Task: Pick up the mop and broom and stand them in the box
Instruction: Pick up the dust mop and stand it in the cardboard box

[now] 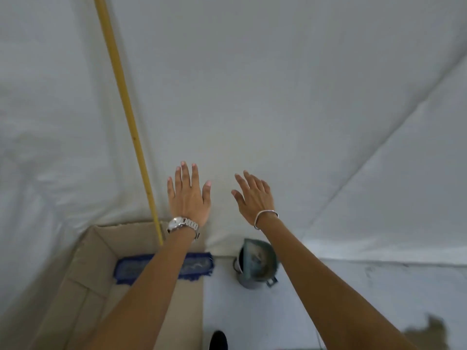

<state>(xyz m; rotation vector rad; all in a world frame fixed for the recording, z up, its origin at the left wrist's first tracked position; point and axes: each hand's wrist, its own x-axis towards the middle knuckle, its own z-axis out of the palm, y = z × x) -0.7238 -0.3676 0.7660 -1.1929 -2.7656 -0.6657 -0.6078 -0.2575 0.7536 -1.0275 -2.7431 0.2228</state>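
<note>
The mop stands in the open cardboard box (96, 251) at the lower left. Its blue flat head (197, 265) lies on the box floor, partly hidden by my left forearm. Its long yellow handle (121, 97) rises from the box and leans against the white sheet toward the top left. My left hand (188, 195), with a metal watch on the wrist, is spread flat just right of the handle and is not touching it. My right hand (254, 195), with a bracelet on the wrist, is spread too and holds nothing. No broom is in view.
A grey metal dustpan-like bucket (256, 263) stands on the floor just right of the box. White sheeting (303, 97) covers the wall and floor. A dark shoe tip (218, 341) shows at the bottom edge. A brown stain (429, 333) marks the floor at the lower right.
</note>
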